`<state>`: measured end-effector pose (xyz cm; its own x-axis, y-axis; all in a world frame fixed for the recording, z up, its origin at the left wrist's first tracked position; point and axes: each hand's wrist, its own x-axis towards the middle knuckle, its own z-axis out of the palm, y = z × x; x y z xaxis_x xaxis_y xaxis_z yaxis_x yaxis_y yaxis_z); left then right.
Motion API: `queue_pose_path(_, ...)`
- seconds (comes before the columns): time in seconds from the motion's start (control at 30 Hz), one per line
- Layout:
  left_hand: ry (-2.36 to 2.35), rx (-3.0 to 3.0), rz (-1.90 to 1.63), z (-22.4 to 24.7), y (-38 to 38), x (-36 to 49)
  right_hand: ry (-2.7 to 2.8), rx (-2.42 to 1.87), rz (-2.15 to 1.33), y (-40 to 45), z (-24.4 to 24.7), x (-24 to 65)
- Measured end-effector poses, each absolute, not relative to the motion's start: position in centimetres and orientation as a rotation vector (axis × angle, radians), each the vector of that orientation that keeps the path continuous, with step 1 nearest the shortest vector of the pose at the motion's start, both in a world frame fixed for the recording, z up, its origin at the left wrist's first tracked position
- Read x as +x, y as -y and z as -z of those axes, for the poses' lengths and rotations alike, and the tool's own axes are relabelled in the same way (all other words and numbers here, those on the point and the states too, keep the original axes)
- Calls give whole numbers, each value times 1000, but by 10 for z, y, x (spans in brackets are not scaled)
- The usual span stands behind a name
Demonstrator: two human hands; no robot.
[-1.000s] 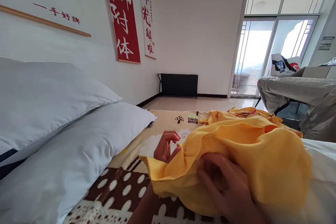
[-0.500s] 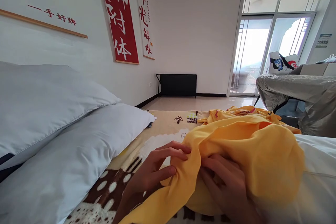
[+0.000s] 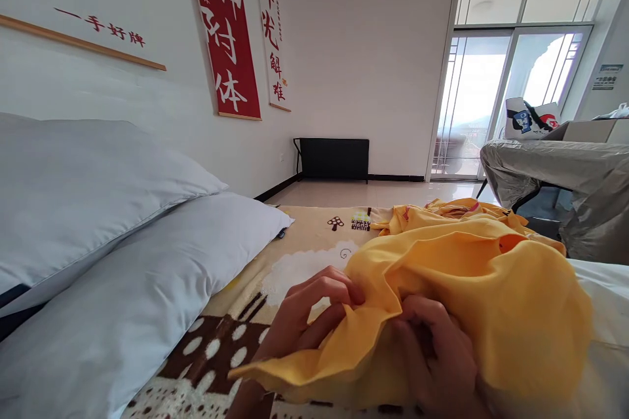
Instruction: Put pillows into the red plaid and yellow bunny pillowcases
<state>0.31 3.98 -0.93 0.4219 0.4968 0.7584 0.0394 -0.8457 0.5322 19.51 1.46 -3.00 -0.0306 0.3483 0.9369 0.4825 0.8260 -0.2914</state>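
Note:
A soft yellow cloth (image 3: 521, 314), perhaps a bedding cover, lies bunched in front of me with folds and an opening along its top. My left hand (image 3: 319, 314) pinches its left edge between thumb and curled fingers. To the right, my right hand (image 3: 437, 353) is closed on a fold of the same cloth, fingertips partly hidden. A loose flap hangs across my left wrist. White fabric (image 3: 604, 288) shows to the right of the yellow cloth, partly covered by it.
Two white pillows (image 3: 162, 275) lie stacked at the left on a brown and cream patterned blanket (image 3: 216, 340). More yellow printed fabric (image 3: 442, 209) is heaped farther back. A plastic-covered table (image 3: 555, 154) stands at the right, and a black folded panel (image 3: 334, 158) leans by the wall.
Both hands have stayed on the yellow cloth while my right hand has shifted slightly right. The left flap has lifted and swung up, and my left fingers have curled in more.

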Motion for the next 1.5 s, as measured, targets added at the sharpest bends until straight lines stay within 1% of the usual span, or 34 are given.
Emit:
queue_pose_path(0.07, -408, 2193, -1580, 18, -45, 12, 1683, -690, 105, -13, 32, 196)
queue_pose_path(0.2, -525, 2114, -1658, 24, -54, 19, 1748, -757, 99, -10, 28, 196)
queue_pose_path(0.27, -665, 2117, -1761, 24, -58, 18, 1855, -702, 131, -10, 23, 196)
queue_pose_path(0.37, -977, 2092, -2018, 26, -61, 15, 1972, -647, 198, -15, 19, 195)
queue_pose_path(0.4, -1047, 2087, -2034, 27, -61, 14, 1979, -652, 217, -18, 19, 195)
queue_pose_path(0.47, -1041, 2152, -1887, 26, -58, 13, 1980, -655, 228, -27, 24, 194)
queue_pose_path(0.57, -905, 2315, -1441, 17, -48, 6, 1931, -648, 189, -41, 32, 193)
queue_pose_path(0.63, -906, 2379, -1200, 7, -39, 0, 1881, -618, 164, -48, 36, 192)
queue_pose_path(0.73, -956, 2441, -1035, -4, -30, -7, 1832, -561, 127, -50, 35, 193)
queue_pose_path(0.83, -1052, 2508, -1053, -5, -26, -4, 1828, -552, 75, -45, 33, 194)
queue_pose_path(0.97, -1172, 2700, -1171, 0, -24, 3, 1834, -555, 33, -42, 33, 199)
queue_pose_path(1.1, -1178, 2947, -1343, 0, -22, 5, 1829, -608, -1, -42, 34, 201)
queue_pose_path(1.2, -1154, 3042, -1423, 0, -21, 6, 1787, -601, 46, -44, 33, 200)
queue_pose_path(1.33, -1138, 3045, -1415, 1, -22, 7, 1720, -580, 115, -47, 34, 199)
queue_pose_path(1.5, -1147, 2853, -1323, 0, -22, 6, 1693, -624, 25, -47, 37, 202)
